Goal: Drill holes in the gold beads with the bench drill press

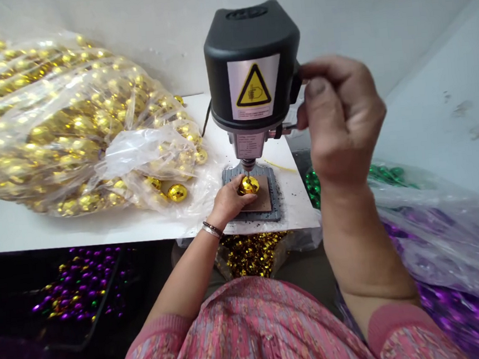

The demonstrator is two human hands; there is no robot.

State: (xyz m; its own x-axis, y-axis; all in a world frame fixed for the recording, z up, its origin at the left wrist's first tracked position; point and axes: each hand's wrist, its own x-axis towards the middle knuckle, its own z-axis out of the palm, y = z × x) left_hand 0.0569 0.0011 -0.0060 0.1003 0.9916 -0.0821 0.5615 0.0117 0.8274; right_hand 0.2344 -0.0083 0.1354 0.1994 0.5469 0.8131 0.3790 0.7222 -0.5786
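Observation:
A golden ball [250, 186] sits under the bit of a small black drill press [253, 61], on a brown board [262, 201] over the grey base [274, 190]. The thumb and fingers of my left hand [229, 200] close around the ball's left side. At the machine's right side, my right hand [338, 109] is curled around the feed handle; the hand partly hides where it grips. The drill bit reaches down to the top of the ball. Dark shavings lie around the base.
A large clear bag [71, 127] of golden balls fills the table's left, with one loose golden ball [177, 192] in front. Gold scraps [256, 253] lie below the table edge. Purple beads [81, 283] are at lower left; bagged purple items [460, 311] and green beads [313, 187] are right.

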